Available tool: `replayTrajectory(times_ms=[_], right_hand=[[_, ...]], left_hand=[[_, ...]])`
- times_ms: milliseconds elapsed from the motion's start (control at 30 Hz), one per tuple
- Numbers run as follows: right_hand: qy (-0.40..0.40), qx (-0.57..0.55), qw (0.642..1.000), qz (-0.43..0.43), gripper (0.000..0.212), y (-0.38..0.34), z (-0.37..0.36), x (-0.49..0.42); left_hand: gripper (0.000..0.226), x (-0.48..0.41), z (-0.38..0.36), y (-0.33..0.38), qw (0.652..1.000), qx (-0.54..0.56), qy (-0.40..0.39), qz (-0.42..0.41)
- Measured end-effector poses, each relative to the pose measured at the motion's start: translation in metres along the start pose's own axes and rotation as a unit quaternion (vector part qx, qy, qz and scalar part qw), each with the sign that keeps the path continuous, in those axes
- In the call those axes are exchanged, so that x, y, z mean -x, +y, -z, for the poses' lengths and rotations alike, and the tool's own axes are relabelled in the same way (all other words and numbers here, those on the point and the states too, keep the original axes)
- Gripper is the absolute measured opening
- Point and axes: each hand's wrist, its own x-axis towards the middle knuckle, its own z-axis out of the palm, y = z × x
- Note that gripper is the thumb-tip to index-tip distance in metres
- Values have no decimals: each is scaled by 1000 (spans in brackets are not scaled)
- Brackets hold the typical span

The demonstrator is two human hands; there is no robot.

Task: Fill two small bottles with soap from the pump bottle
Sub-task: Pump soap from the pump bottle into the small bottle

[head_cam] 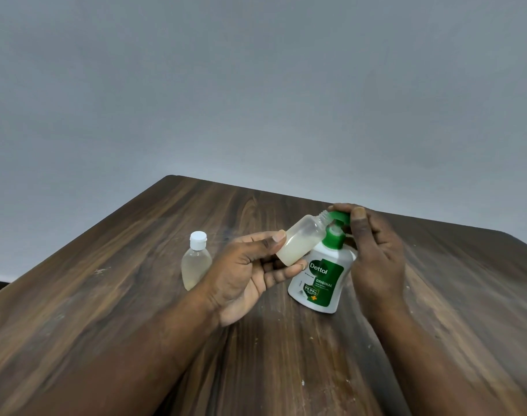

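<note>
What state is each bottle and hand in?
capped small bottle, upright, cap on, liquid inside.
open small bottle, uncapped, tilted, mouth at nozzle, partly filled.
pump bottle, standing on table.
left hand, grips open small bottle.
right hand, curled over pump bottle's head.

Uncapped small bottle (pixel 301 240) tilts toward upright pump bottle (pixel 322 280); capped bottle (pixel 196 262) stands left.

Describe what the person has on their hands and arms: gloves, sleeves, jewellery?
Both are bare: the left hand and right hand wear no gloves, and no rings, watch or bands show. The forearms are uncovered down to the frame's edge; no sleeve is visible.
</note>
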Motion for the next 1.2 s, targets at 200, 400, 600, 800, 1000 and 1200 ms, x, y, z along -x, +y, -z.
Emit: replayTrajectory(times_ms=[200, 400, 600, 800, 1000, 1200], right_hand=[[-23, -1, 999, -32, 22, -13, 3, -21], [-35, -121, 985, -115, 28, -9, -10, -24], [-58, -120, 986, -102, 34, -8, -8, -19], [-62, -120, 981, -138, 40, -4, -10, -11], [-44, -114, 979, -164, 40, -9, -11, -9], [-62, -73, 977, -189, 46, -8, -12, -8]], left_hand=[[45, -1, 2, -2, 1000, 4, -5, -8], [41, -2, 3, -1, 1000, 7, -3, -12], [40, -3, 5, -2, 1000, -1, -4, -13], [39, -2, 5, -3, 1000, -8, 13, -12], [41, -3, 5, -3, 1000, -1, 5, -11], [47, -2, 4, -2, 1000, 6, 11, -14]])
